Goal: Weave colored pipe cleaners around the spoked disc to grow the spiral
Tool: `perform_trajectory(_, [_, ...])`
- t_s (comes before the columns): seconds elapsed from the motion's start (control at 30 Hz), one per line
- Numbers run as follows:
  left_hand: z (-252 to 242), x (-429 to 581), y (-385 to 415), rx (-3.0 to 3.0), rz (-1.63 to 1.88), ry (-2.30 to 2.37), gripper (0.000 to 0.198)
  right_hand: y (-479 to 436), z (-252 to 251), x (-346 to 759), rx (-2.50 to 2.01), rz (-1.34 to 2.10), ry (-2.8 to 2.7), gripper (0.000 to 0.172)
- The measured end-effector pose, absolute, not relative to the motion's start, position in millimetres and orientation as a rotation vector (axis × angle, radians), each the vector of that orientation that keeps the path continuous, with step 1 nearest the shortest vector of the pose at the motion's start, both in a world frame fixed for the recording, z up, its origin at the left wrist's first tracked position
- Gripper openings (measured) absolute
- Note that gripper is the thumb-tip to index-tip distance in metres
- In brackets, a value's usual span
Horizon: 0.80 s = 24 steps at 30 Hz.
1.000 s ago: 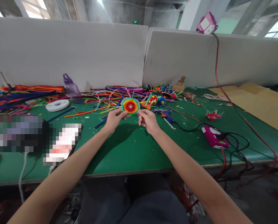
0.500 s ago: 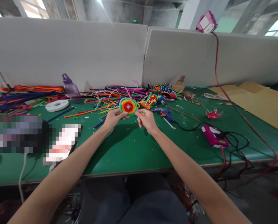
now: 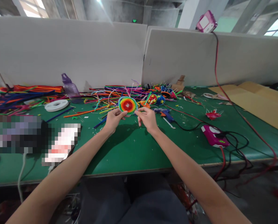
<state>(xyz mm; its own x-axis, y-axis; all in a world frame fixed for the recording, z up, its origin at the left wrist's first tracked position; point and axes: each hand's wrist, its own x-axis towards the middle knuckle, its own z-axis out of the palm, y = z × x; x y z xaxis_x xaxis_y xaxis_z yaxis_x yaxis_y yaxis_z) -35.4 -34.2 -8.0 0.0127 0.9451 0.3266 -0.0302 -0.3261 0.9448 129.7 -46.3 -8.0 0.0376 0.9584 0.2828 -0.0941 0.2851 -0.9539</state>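
Observation:
A round disc of coiled rainbow pipe cleaners [image 3: 127, 105], red at the middle and pale blue at the rim, is held up above the green table. My left hand [image 3: 114, 119] is closed on its lower left edge, thumb on the face. At the lower right rim, my right hand [image 3: 147, 118] pinches the disc's edge between thumb and fingertips. A small pale patch shows at the disc's centre. Behind it lie loose pipe cleaners [image 3: 101, 108] and several finished-looking red and blue pieces with yellow stars [image 3: 152, 99].
A blue glue gun [image 3: 166, 115] lies right of my hands, its black cord running to a magenta power box [image 3: 214, 136]. Leftward are a white tape roll [image 3: 56, 105], a purple bottle [image 3: 70, 88] and a blurred-out phone [image 3: 63, 144]. Brown paper [image 3: 257, 102] covers the far right.
The disc has tilted and shifted slightly up and left in my hands. Both hands keep their hold on it.

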Motion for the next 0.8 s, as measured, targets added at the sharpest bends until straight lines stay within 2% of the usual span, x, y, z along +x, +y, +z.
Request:
perform_trajectory(0.27, [-10, -36, -33, 1.423, 1.482, 0.993, 0.038, -44, -3, 134, -0.933, 1.162, -1.096, 0.013])
perform_trajectory(0.8, [-5, -37, -36, 1.397, 1.491, 0.990, 0.042, -43, 2, 142, -1.033, 1.041, -1.037, 0.015])
